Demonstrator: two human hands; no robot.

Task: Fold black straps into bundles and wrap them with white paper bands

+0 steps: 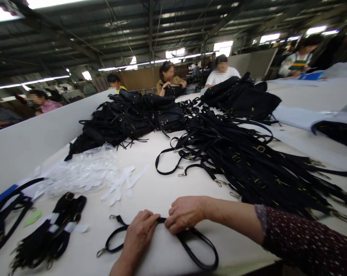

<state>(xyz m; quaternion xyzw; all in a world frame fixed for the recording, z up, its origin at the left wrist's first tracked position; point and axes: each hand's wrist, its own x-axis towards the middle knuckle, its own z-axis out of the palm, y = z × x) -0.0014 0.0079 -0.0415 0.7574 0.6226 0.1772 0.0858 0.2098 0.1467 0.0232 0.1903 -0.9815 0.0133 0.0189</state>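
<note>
A black bag strap [210, 245] with brass-coloured clips lies on the white table in front of me. My left hand [140, 234] has its fingers closed on the strap, while a loop and two clips stick out to its left. Close beside it, my right hand [183, 214] pinches the same strap, and a longer loop curves out below and to the right. A short stretch of strap shows between the hands. Just beyond my right arm spreads a big pile of black straps [248, 165] with buckles and clips.
Bundled straps [65, 214] with white wraps lie at the left, near a clear plastic bag [81, 172] and white paper strips [120, 188]. Black bags [133, 111] are heaped farther back, with more bags [242, 96] to the right. A white partition [41, 130] edges the left. Several people sit beyond.
</note>
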